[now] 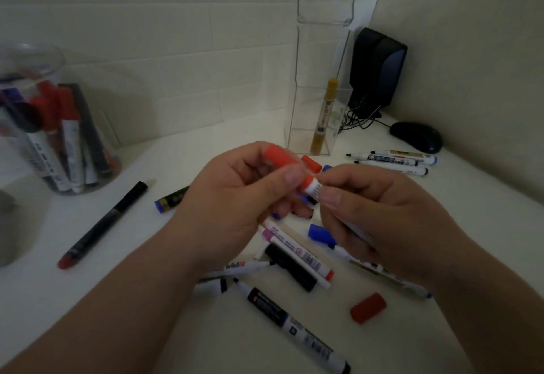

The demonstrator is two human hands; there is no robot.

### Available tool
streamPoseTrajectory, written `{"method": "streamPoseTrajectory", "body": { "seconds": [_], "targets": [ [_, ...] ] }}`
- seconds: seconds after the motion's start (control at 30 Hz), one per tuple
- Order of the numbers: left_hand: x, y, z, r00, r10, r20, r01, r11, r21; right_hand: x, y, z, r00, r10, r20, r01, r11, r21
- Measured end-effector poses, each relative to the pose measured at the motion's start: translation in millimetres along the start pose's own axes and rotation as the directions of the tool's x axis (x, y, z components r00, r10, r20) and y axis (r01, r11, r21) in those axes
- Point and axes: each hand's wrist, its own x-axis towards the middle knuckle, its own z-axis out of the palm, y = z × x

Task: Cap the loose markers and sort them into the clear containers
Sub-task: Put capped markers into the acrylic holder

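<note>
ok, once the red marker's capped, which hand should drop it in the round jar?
Left, probably. The round jar stands on the left side, and the left hand pinches the red marker at its cap; the right hand would have to cross over.

Both hands raised, meeting at centre.
Left hand (235, 197) gripped the red cap (278, 154) with curled fingers; right hand (382, 220) pinched the marker (313, 190); forearms bare.

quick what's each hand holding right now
Left hand: closed, pinching the red cap.
Right hand: closed, gripping the white marker.
</note>
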Motion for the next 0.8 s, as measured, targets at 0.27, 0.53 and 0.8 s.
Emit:
{"method": "streamPoseTrajectory", "body": {
  "seconds": [0.27, 0.53, 0.8],
  "targets": [
    [-0.8, -6.7, 19.7, 0.98, -0.187, -0.073, 0.17, 0.968, -0.187, 1.3, 9.5, 15.1, 0.963, -0.207, -0.17, 0.107, 0.879, -0.465],
    [-8.4, 1.6, 19.8, 0.977, -0.097, 0.192, -0.071, 0.7, 0.711, -2.6, 2.9, -10.8, 0.95, -0.289, -0.119, 0.19, 0.836, -0.515],
    [-3.6, -0.3, 6.5, 0.99, -0.034, 0.138, -0.096, 0.557, 0.825, -7.3, 0.7, -21.6, 0.987, -0.14, -0.082, 0.074, 0.838, -0.541]
  ]
}}
